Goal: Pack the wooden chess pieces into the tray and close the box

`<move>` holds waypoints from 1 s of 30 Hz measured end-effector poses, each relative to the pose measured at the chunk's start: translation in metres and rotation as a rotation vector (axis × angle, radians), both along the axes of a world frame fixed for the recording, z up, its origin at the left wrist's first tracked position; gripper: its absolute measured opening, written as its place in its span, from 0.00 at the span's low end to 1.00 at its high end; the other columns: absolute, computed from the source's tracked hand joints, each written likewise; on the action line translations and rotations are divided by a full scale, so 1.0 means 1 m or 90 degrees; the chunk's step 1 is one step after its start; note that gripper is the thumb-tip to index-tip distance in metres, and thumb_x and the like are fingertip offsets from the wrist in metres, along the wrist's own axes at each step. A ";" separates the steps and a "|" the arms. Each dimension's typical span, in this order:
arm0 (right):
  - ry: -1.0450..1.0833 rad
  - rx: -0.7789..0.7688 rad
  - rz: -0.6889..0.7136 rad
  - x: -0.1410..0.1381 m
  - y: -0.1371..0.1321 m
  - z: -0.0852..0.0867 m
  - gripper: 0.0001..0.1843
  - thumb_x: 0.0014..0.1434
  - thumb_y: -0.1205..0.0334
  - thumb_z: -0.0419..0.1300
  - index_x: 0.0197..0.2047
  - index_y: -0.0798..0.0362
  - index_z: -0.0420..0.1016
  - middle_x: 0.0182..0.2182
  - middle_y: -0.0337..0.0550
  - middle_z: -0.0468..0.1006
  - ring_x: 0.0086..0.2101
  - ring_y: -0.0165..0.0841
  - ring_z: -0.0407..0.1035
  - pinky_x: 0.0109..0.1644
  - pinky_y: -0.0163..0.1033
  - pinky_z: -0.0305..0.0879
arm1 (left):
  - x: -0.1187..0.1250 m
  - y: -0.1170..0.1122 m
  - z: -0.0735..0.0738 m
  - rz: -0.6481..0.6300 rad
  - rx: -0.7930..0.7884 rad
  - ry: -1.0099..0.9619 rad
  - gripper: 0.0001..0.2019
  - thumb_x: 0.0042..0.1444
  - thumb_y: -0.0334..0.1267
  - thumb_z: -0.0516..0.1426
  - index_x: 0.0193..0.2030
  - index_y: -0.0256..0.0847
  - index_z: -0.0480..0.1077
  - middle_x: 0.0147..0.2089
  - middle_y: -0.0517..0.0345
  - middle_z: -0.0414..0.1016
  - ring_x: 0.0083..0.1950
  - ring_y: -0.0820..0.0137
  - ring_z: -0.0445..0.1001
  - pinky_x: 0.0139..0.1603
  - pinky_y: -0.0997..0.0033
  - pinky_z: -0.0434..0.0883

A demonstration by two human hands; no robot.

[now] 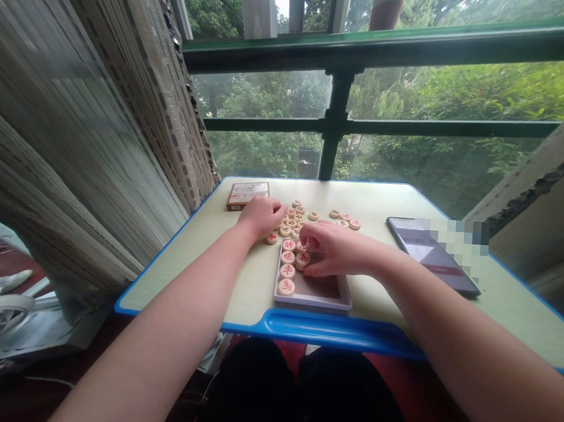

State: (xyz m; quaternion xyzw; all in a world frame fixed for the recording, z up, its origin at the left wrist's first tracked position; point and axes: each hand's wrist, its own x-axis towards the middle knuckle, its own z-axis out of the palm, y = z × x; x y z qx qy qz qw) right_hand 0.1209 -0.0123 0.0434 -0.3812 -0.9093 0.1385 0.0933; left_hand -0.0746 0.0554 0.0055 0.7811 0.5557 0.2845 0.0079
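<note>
A shallow box tray [312, 305] stands near the front of the table, with round wooden Chinese chess pieces in it. Its left column of pieces [287, 271] shows red characters facing up. Over the tray, my right hand [337, 247] curls its thumb and fingers around a red-lettered chess piece [302, 260] beside that column. Farther back, my left hand [264, 215] rests at the left side of a loose cluster of pieces [291, 222], fingers stretched toward them and partly covering some. A red-marked piece [271, 238] lies just below that hand.
A flat printed box lid [248, 195] lies at the table's back left. Several pieces [343, 223] are scattered behind my right hand. A phone [432, 255] showing a timer lies at the right. The blue table rim [336, 332] runs along the front; curtains [102, 98] hang at the left.
</note>
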 end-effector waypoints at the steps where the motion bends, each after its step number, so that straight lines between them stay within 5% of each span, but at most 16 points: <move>1: 0.006 -0.002 -0.002 0.001 0.000 0.002 0.18 0.42 0.53 0.64 0.36 0.52 0.67 0.29 0.39 0.69 0.29 0.31 0.60 0.29 0.33 0.53 | 0.000 -0.001 0.000 0.002 -0.002 0.000 0.20 0.53 0.47 0.49 0.15 0.37 0.64 0.15 0.60 0.60 0.22 0.74 0.53 0.27 0.70 0.51; 5: 0.081 0.014 -0.033 0.005 0.009 0.002 0.13 0.51 0.53 0.57 0.34 0.53 0.70 0.29 0.41 0.71 0.29 0.31 0.62 0.31 0.34 0.54 | 0.001 -0.004 0.002 0.004 -0.001 0.000 0.20 0.53 0.46 0.49 0.15 0.37 0.65 0.16 0.59 0.62 0.22 0.74 0.55 0.27 0.70 0.52; 13: 0.350 0.100 -0.362 0.024 0.046 -0.017 0.09 0.54 0.64 0.52 0.35 0.54 0.72 0.30 0.43 0.75 0.30 0.31 0.66 0.36 0.36 0.60 | 0.002 -0.002 -0.001 -0.048 -0.037 -0.038 0.17 0.52 0.47 0.50 0.20 0.39 0.67 0.22 0.58 0.70 0.26 0.72 0.64 0.29 0.71 0.57; 19: 0.404 -0.047 -0.460 0.040 0.045 0.011 0.12 0.51 0.68 0.53 0.38 0.56 0.73 0.33 0.47 0.76 0.29 0.32 0.68 0.30 0.35 0.62 | 0.005 -0.008 0.002 -0.049 -0.031 -0.039 0.18 0.53 0.46 0.49 0.18 0.39 0.65 0.19 0.59 0.67 0.25 0.72 0.63 0.29 0.71 0.57; 23: 0.298 -0.008 -0.468 0.046 0.038 0.026 0.16 0.46 0.73 0.52 0.37 0.56 0.75 0.39 0.49 0.76 0.33 0.34 0.68 0.34 0.35 0.63 | 0.006 -0.011 0.003 -0.054 -0.035 -0.035 0.19 0.53 0.47 0.48 0.17 0.39 0.64 0.18 0.59 0.66 0.25 0.72 0.62 0.28 0.72 0.57; 26: 0.344 0.025 -0.515 0.043 0.030 0.014 0.18 0.46 0.73 0.51 0.40 0.56 0.75 0.40 0.49 0.76 0.37 0.35 0.68 0.39 0.36 0.63 | 0.007 -0.013 0.004 -0.048 -0.035 -0.033 0.19 0.52 0.48 0.48 0.16 0.40 0.62 0.17 0.58 0.66 0.25 0.72 0.61 0.28 0.72 0.56; 30: 0.567 0.003 -0.597 0.040 0.017 -0.021 0.17 0.49 0.66 0.50 0.41 0.57 0.72 0.43 0.50 0.75 0.41 0.36 0.68 0.44 0.39 0.63 | 0.006 -0.016 0.004 -0.041 -0.032 -0.036 0.20 0.53 0.49 0.48 0.15 0.40 0.61 0.17 0.58 0.64 0.24 0.72 0.60 0.28 0.71 0.54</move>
